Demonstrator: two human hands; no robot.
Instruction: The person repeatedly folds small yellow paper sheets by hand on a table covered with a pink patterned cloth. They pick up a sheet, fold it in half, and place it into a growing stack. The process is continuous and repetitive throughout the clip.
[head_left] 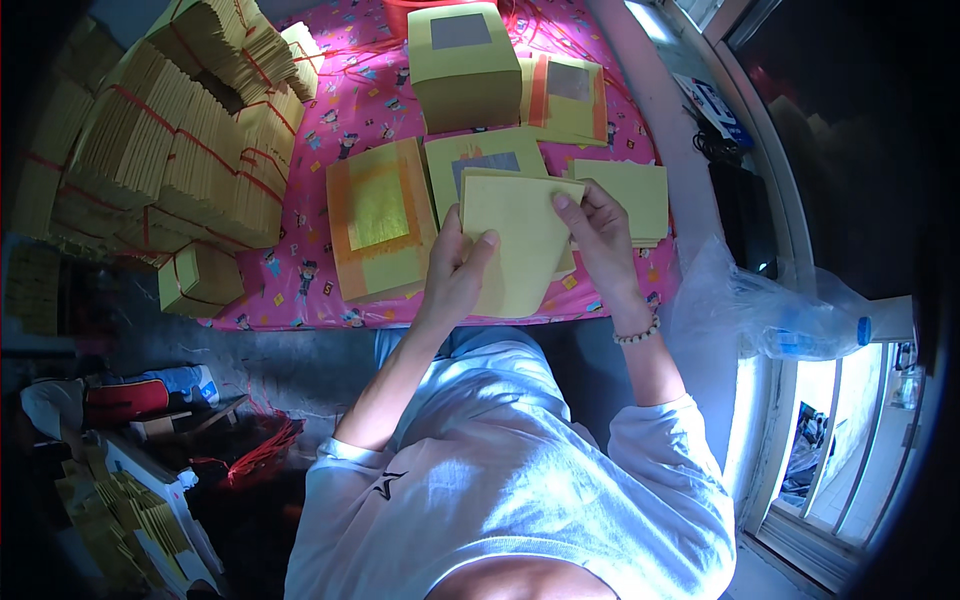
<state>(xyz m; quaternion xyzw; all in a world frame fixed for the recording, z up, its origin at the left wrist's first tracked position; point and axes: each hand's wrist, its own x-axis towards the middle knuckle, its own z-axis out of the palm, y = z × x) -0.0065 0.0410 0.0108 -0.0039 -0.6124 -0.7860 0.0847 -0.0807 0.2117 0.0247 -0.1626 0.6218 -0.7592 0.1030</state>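
Both hands hold a thin stack of pale yellow paper sheets (515, 235) up above the near edge of the table. My left hand (460, 270) grips its left side, thumb lying on the front face. At the upper right corner, my right hand (598, 225) pinches the sheets between thumb and bent fingers; a beaded bracelet is on that wrist. Partly hidden behind the sheets lies a yellow paper piece with a grey window (455, 155). To its left rests a yellow stack with an orange-edged, shiny yellow panel (380, 215). A plain yellow paper stack (640, 195) lies beside my right hand.
Tall bundles of yellow paper (180, 150) tied with red string fill the table's left side. A thick stack with a grey window (463, 75) stands at the back. The pink patterned tablecloth (320, 190) shows between stacks. A clear plastic bag (790, 310) hangs at right.
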